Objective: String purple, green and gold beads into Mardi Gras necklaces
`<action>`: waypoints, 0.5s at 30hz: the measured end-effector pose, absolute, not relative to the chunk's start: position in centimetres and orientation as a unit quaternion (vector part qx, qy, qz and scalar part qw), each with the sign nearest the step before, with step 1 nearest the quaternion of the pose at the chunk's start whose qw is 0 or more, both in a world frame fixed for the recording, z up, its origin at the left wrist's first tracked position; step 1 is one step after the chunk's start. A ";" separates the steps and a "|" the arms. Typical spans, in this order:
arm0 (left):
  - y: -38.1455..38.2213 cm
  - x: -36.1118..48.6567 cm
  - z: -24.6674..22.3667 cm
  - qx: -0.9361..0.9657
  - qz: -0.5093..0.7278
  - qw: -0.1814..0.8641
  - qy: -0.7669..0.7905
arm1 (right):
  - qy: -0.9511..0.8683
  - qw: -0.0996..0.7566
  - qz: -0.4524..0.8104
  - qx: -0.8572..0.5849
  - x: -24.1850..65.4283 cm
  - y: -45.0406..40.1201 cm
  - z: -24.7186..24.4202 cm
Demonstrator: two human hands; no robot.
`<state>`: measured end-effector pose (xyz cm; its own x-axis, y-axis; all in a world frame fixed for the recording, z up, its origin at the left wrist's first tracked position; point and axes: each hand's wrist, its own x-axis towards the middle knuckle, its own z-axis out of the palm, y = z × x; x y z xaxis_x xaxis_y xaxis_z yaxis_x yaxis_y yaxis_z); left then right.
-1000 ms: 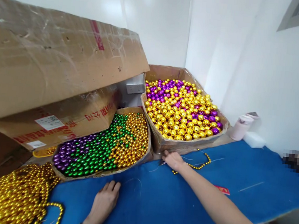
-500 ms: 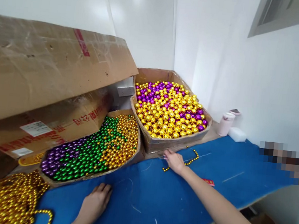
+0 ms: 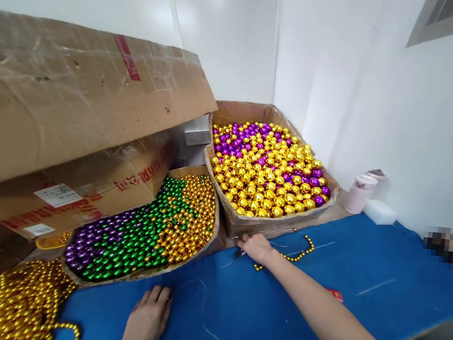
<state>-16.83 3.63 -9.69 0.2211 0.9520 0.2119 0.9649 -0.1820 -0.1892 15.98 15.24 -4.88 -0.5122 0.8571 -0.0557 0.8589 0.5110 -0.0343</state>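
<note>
My left hand lies on the blue cloth, palm down, fingers loosely stretched and holding nothing. My right hand reaches to the front of the large box of big beads, fingers closed round a small dark object I cannot make out. Beside the right hand, partly behind the wrist, a short string of gold beads curves over the cloth with a loose thread. Close to the left hand stands a box of small purple, green and gold beads.
A cardboard box of large gold and purple beads stands at the back. Gold bead strands are heaped at left, below a big tilted carton. A pink cup and white block sit by the wall.
The view has turned slightly left. My right hand has moved left along the box's base, and the small dark object now shows at its fingers. My left hand stays on the cloth.
</note>
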 end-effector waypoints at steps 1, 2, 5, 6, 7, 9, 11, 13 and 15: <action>3.6 -16.8 -9.8 -0.768 -0.021 0.145 -0.623 | 0.871 0.015 -0.034 0.489 15.7 15.4 -4.8; 3.7 -16.9 -10.0 -0.767 -0.021 0.150 -0.623 | 0.872 0.011 -0.040 0.488 15.4 15.4 -4.7; 3.8 -17.4 -10.4 -0.760 -0.029 0.158 -0.629 | 0.871 -0.010 -0.051 0.488 15.4 15.3 -3.9; 3.8 -17.6 -10.4 -0.760 -0.035 0.154 -0.631 | 0.870 -0.020 -0.052 0.490 15.5 15.1 -3.6; 3.8 -17.7 -10.3 -0.761 -0.043 0.146 -0.631 | 0.868 -0.032 -0.053 0.492 15.7 14.7 -3.3; 3.7 -17.3 -9.5 -0.766 -0.079 0.122 -0.627 | 0.862 -0.060 -0.056 0.500 16.2 13.3 -2.7; 3.3 -15.8 -7.9 -0.776 -0.156 0.074 -0.606 | 0.858 -0.091 -0.062 0.501 16.6 10.8 -2.2; 2.9 -12.9 -5.4 -0.784 -0.261 -0.019 -0.563 | 0.861 -0.121 -0.076 0.487 16.9 7.2 -1.7; 2.3 -8.9 -2.6 -0.767 -0.324 -0.162 -0.529 | 0.872 -0.147 -0.096 0.458 17.0 3.1 -0.9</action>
<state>-8.92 2.32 -2.62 0.2293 0.9173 0.3256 0.7066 -0.3869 0.5924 17.02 3.12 -0.86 -0.5378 0.8260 0.1687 0.7692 0.5627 -0.3029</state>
